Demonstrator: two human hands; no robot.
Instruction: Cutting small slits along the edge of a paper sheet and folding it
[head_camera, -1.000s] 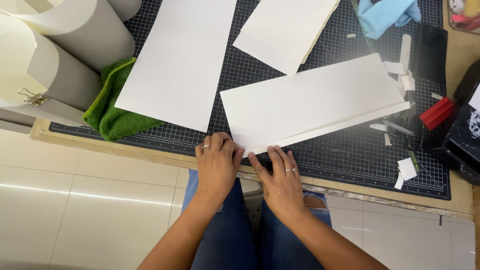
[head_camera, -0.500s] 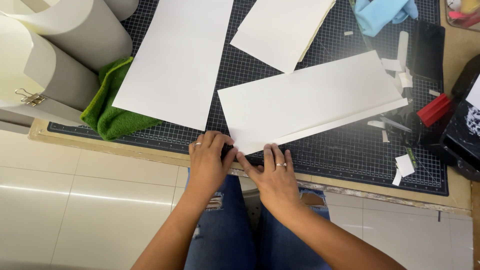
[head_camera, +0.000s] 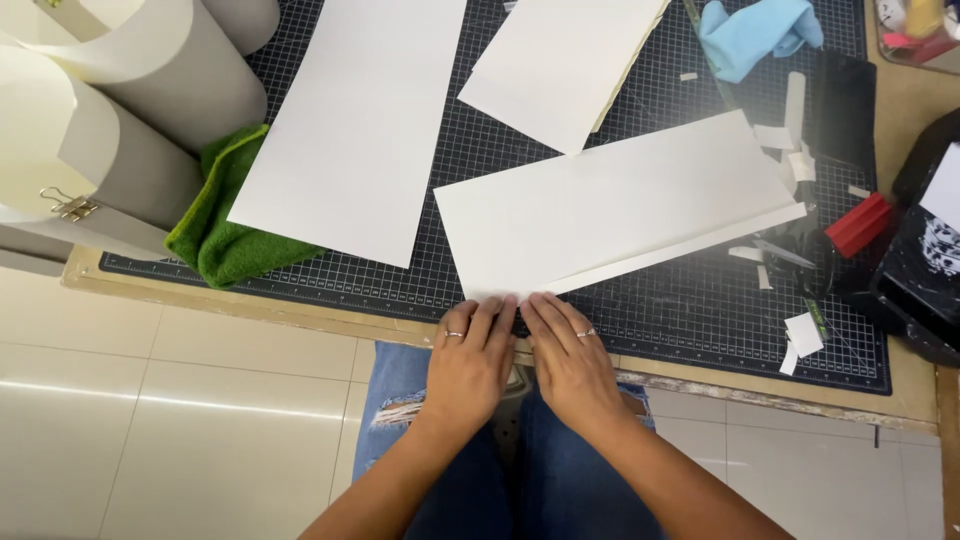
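- Left hand (head_camera: 470, 362): mine, flat and palm down at the 6 o'clock edge of the cutting mat (head_camera: 660, 320), fingers together, tips pressing the near corner of the folded white sheet (head_camera: 610, 205). A ring shows on one finger. It grips nothing.
- Right hand (head_camera: 572, 360): flat beside the left, just touching it at the fingertips, fingers slightly fanned, also ringed. It pins the same corner and holds nothing.
- Folded white sheet: lies slanted across the mat's middle, running from my fingertips out toward 2 o'clock; a narrow folded flap runs along its lower long edge.
- Change: a second ago my hands sat a little left with a gap between them; now they have closed together at the sheet's corner, and the sheet has barely shifted. I judge I am setting the start of the crease at that corner.
- Long white sheet (head_camera: 355, 120): at 11 o'clock, flat, apart from the folded one.
- Smaller white sheet (head_camera: 560, 65): at 12 o'clock, its corner overlapping the folded sheet's far edge.
- Green cloth (head_camera: 225, 230): at 9 o'clock, beside the card rolls (head_camera: 120, 120).
- Blue cloth (head_camera: 755, 35): at 1 o'clock.
- Paper offcuts (head_camera: 800, 335): scattered at 3 o'clock, near a red block (head_camera: 858, 225).
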